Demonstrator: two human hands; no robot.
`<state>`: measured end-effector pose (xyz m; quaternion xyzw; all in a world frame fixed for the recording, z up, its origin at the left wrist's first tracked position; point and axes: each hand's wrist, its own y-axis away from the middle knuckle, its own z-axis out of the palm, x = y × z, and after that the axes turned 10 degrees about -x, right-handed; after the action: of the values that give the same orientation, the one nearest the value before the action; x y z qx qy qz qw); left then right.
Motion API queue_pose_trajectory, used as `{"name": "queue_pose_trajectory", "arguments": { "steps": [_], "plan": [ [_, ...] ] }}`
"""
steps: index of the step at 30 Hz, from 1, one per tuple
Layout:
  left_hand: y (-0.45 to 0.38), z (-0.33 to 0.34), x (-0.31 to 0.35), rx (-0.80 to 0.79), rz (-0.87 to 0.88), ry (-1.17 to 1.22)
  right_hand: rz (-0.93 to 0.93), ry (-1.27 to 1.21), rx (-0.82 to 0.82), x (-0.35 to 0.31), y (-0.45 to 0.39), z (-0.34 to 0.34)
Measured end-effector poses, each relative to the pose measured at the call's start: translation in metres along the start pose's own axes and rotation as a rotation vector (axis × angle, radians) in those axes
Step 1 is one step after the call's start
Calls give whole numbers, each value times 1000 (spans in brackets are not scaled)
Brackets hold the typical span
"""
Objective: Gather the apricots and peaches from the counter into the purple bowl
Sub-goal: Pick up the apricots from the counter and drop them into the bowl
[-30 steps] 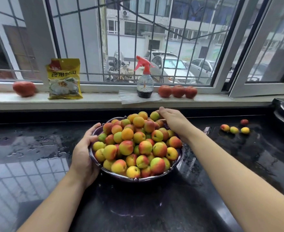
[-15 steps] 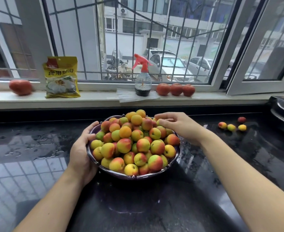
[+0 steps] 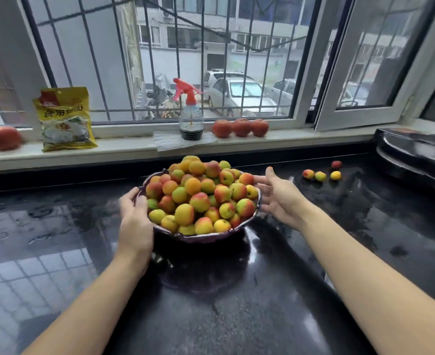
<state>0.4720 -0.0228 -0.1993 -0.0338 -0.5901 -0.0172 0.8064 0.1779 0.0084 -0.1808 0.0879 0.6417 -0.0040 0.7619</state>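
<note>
Purple bowl (image 3: 206, 236) heaped with apricots and peaches (image 3: 201, 193), standing upright on the wet black desk (image 3: 262, 316) at centre, its mouth facing up; the rim reads as a wide oval whose long axis runs left to right across the view. The left hand (image 3: 135, 221) lies against the bowl's left wall, its grip curled over the rim there. The right hand (image 3: 279, 198) is just beside the bowl's right rim, palm turned toward the bowl, fingers straight and spread, its grip released and holding nothing; whether its fingertips touch the rim cannot be told from this angle. Four loose fruits (image 3: 321, 174) remain on the desk to the right, well apart from the bowl: three in a short left-to-right row and a redder one just behind them. Along the window sill (image 3: 124, 147) behind stand a yellow packet (image 3: 65, 119), upright and leaning against the window, a spray bottle (image 3: 191, 111) with a red trigger head, three red fruits (image 3: 240, 127) in a row, and a single red fruit (image 3: 2, 137) at far left. A dark appliance (image 3: 416, 155) occupies the right edge.
</note>
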Motion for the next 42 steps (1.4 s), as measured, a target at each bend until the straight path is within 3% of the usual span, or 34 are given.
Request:
{"name": "queue_pose_trajectory", "arguments": {
  "steps": [4,5,7,10,16,20,22,24,27,29,31,36,40,42],
  "plan": [
    [-1,24,-5,165,-28,132,-34,100,176,-7,4,-29],
    [-2,28,-6,205,-4,131,-51,233,275,-7,-2,-42],
    [0,36,-9,262,69,118,-26,741,470,-6,-12,-72],
    [4,41,-15,255,167,58,106,1286,575,-7,-26,-111],
    [-2,42,-22,220,214,35,325,1502,614,-15,-63,-144],
    [-4,39,-25,235,190,39,196,1609,601,-10,-70,-148],
    [-5,39,-24,235,182,37,57,1520,599,-11,-63,-138],
    [-4,40,-23,227,161,33,-138,1167,586,-24,-47,-113],
    [-1,40,-21,220,146,-4,-352,631,280,-57,-8,-54],
    [1,41,-19,227,136,-19,-436,711,68,-75,17,-15],
    [3,40,-18,217,120,-16,-466,928,17,-80,28,14],
    [9,40,-12,161,90,-12,-331,1089,41,-59,21,32],
    [10,40,-12,103,117,-32,-426,667,272,-44,25,0],
    [13,41,-13,103,162,-64,-355,676,438,-32,24,-26]
  ]
}}
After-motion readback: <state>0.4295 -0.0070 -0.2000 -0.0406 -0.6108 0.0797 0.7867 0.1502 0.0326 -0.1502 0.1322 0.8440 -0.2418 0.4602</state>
